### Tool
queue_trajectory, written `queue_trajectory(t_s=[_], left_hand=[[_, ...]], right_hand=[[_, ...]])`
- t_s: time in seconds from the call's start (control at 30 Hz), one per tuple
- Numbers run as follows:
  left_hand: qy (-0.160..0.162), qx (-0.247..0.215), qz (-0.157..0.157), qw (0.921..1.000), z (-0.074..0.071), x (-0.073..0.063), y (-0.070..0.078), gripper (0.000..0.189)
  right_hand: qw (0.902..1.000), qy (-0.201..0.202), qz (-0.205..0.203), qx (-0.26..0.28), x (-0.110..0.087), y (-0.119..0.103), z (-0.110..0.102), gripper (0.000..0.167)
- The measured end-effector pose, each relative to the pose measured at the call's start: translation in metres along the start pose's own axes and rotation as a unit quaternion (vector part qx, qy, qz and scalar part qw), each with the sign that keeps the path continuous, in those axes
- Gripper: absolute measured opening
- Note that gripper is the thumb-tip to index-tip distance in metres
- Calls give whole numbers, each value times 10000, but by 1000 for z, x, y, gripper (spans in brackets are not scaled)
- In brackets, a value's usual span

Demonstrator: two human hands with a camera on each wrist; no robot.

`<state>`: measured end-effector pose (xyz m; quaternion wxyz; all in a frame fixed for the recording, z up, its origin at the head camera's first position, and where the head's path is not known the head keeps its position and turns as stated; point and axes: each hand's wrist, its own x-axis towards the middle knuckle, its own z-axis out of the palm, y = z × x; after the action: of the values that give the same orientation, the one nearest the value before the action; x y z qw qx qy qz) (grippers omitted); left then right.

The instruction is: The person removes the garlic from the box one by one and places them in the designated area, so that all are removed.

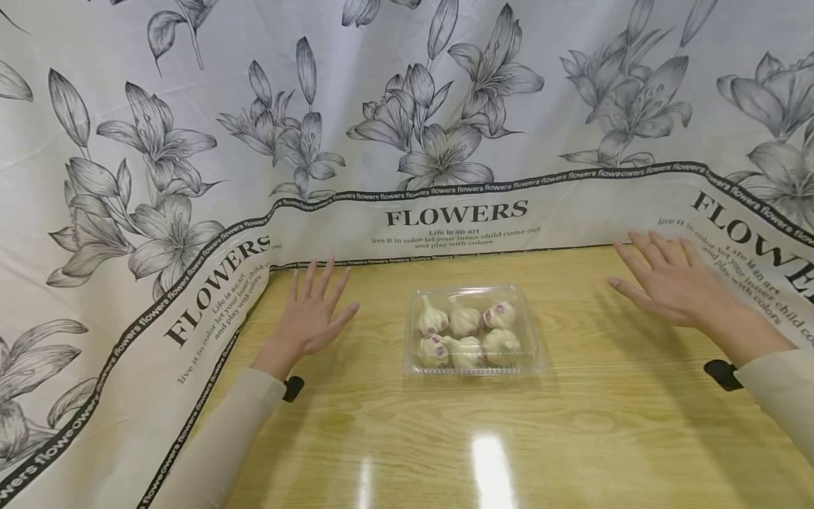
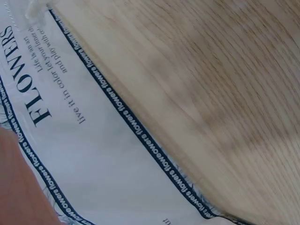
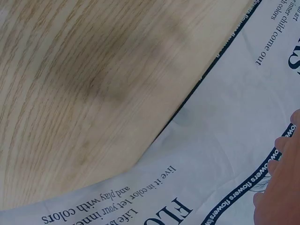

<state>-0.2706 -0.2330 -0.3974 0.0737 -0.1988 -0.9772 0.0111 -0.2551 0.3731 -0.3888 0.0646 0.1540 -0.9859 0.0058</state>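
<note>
Two hands (image 1: pixel 309 317) (image 1: pixel 675 288), one box (image 1: pixel 529 367), six garlic bulbs (image 1: pixel 467 351)

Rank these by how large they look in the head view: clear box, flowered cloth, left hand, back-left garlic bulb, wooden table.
1. Flowered cloth
2. Wooden table
3. Clear box, by area covered
4. Left hand
5. Back-left garlic bulb
This is apparent size only.

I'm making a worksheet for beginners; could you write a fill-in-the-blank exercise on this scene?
The clear plastic rectangular box holds ____ whitish round garlic bulbs.
The largest word printed on the white, flower-patterned curtain is ____.
The box lies ____ the person's bare left grip and bare right grip.

Missing words: six; FLOWERS; between.
</note>
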Motion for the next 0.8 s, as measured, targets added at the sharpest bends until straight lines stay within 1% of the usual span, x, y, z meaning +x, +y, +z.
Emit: queue_trajectory(t_s=[0.2,0.37,0.5,0.63,0.8], left_hand=[[-74,-39,37,10000,-1,-4,6,73],[152,-168,181,9996,-3,-5,9,73],[189,-203,235,9993,-3,-9,12,74],[216,-266,248,9991,-2,-11,13,74],[254,-319,286,9988,-2,-12,14,74]], right_hand=[[9999,96,-124,-26,-5,-5,-1,78],[9995,236,-207,-4,-11,-9,-2,77],[9994,248,-259,-11,-15,-11,-2,76],[9989,353,-313,-38,-18,-12,-1,75],[9986,418,-320,39,-20,-14,0,75]])
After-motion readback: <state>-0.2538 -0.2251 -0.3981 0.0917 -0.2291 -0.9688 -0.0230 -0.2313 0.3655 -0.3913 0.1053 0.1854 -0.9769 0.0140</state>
